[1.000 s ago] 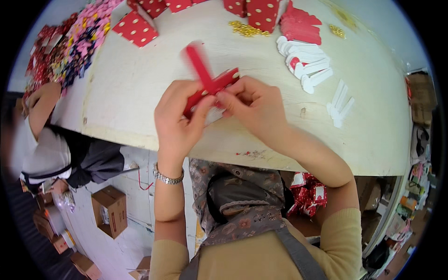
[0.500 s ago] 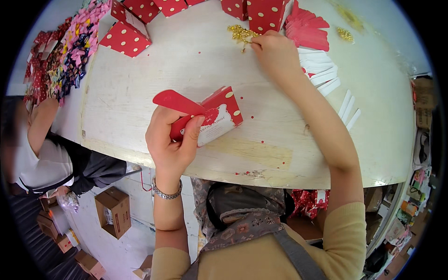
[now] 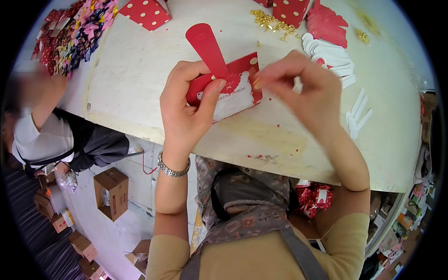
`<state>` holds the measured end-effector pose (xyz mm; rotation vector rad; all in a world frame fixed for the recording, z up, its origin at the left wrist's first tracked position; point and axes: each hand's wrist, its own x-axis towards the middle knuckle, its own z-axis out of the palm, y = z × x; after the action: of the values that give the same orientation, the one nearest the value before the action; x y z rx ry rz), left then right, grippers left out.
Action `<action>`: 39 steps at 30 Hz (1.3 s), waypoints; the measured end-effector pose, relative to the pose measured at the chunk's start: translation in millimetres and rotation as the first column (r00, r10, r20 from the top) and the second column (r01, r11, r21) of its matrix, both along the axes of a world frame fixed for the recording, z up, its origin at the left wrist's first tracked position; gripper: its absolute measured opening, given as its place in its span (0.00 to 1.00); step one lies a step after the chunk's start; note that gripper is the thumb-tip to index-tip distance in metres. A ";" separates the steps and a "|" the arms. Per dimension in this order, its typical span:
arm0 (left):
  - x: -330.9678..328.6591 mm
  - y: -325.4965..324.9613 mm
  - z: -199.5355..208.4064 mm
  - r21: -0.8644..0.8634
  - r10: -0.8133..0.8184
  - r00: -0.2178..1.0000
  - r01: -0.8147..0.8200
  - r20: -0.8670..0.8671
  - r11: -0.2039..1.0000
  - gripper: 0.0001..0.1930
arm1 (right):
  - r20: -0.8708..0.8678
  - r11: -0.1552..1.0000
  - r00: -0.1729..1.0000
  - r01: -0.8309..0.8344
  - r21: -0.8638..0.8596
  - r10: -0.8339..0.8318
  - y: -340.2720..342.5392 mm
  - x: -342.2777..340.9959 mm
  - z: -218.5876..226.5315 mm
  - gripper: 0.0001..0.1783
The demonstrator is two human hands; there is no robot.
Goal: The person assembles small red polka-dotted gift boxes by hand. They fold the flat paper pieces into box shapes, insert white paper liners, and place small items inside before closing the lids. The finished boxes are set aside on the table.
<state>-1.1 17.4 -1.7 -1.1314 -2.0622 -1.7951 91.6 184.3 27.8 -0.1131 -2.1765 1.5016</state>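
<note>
My left hand [image 3: 184, 105] is closed around a small red box with cream dots and a white label [image 3: 233, 98], held tilted above the table. Its thumb also presses the lower end of a red paper strip [image 3: 204, 44] against the box, and the strip's rounded end sticks up. Close to the box's right edge, my right hand [image 3: 308, 86] pinches a small gold paper fastener [image 3: 256, 82] between thumb and fingertips; motion blurs this hand a little. A heap of gold fasteners [image 3: 270, 21] lies beyond, at the far side.
Red strips [image 3: 326, 28] and white strips [image 3: 329, 53] are stacked at far right, with loose white strips [image 3: 358, 112] nearer. Dotted boxes [image 3: 148, 14] stand at the back. Colourful bows [image 3: 88, 35] cover the far left, where another person's arm [image 3: 49, 100] rests.
My right hand has come back from the gold heap to the box's right side, carrying a fastener. The box and strip have shifted right and farther up, and the strip stands more upright.
</note>
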 end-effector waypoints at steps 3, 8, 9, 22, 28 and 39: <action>0.8 -2.4 -3.3 -0.004 -0.009 0.999 0.008 -0.052 1.000 0.13 | -0.144 0.985 0.986 -0.061 0.164 0.085 -19.8 -7.9 -1.2 0.06; 2.3 -1.5 -3.6 -0.014 -0.005 0.997 0.004 -0.076 1.000 0.12 | -0.184 0.962 0.982 0.010 0.272 0.042 -21.2 -12.5 -9.4 0.08; 1.4 -2.1 -5.4 0.003 -0.024 0.997 0.024 -0.074 1.000 0.12 | -0.202 0.958 0.978 0.012 0.285 0.048 -20.9 -12.3 -9.7 0.08; 1.5 -10.6 -12.3 -0.056 -0.067 0.981 0.058 -0.184 0.997 0.09 | -0.181 0.940 0.976 -0.051 0.337 0.118 -19.5 -3.2 0.7 0.11; 0.7 -13.0 -12.7 -0.083 -0.095 0.983 0.083 -0.157 0.993 0.08 | -0.067 0.923 0.992 -0.075 0.379 0.108 -19.3 -0.7 9.9 0.11; 1.0 -17.2 -20.4 -0.038 -0.071 0.995 0.068 -0.074 0.997 0.12 | -0.169 0.842 0.972 -0.046 0.538 0.161 -16.9 -8.0 2.8 0.13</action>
<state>-0.1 0.2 -22.1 -1.2753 -2.0430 -1.7247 83.6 167.4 30.6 0.3419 -2.3619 0.8555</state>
